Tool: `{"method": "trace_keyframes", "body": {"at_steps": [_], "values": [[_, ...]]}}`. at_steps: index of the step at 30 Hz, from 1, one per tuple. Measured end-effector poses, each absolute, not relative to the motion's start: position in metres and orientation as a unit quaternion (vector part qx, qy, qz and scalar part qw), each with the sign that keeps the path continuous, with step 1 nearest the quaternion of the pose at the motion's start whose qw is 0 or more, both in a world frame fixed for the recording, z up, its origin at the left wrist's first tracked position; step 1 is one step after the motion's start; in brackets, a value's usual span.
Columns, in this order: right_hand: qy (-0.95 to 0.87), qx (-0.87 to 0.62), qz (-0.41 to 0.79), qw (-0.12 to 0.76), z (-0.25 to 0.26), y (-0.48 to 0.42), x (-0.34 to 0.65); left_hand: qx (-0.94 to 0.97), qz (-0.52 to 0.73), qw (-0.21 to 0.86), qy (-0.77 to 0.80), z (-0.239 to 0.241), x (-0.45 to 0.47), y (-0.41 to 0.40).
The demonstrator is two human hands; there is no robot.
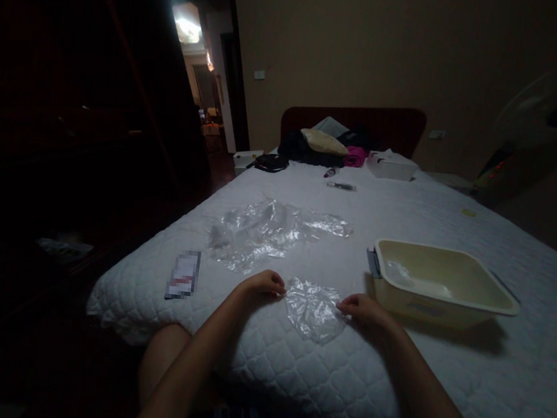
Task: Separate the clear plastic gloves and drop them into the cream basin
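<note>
A clear, crinkled plastic bag [315,314] lies spread near the front edge of the bed. My left hand [267,284] pinches its left side, and the fingers of my right hand [358,308] are closed on its right side. Beyond my left hand, more clear plastic bags [260,230] lie in a loose heap on the white quilted cover; how many cannot be made out. To the right of my right hand stands a cream plastic bin [449,302] with grey side clips, its top uncovered.
A phone-like item [184,275], blurred out, lies at the left bed edge. Farther back are a small packaged item [341,186], a black bag [271,162], a white box [391,166] and pillows [324,140]. A fan [544,125] stands at right.
</note>
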State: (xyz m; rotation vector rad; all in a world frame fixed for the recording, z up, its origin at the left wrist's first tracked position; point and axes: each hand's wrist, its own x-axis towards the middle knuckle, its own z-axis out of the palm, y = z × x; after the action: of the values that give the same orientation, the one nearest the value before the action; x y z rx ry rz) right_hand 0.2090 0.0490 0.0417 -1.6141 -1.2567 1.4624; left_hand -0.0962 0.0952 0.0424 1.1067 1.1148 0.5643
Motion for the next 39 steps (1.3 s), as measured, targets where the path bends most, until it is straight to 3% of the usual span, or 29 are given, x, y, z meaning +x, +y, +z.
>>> {"method": "trace_keyframes", "body": {"at_steps": [9, 39], "values": [[-0.488, -0.589, 0.547, 0.341, 0.031, 0.051, 0.201, 0.514, 0.224, 0.669, 0.488, 0.037, -0.095, 0.097], [-0.567, -0.547, 0.424, 0.446, 0.020, 0.045, 0.196, 0.524, 0.349, 0.622, 0.466, 0.026, -0.087, 0.072]]}}
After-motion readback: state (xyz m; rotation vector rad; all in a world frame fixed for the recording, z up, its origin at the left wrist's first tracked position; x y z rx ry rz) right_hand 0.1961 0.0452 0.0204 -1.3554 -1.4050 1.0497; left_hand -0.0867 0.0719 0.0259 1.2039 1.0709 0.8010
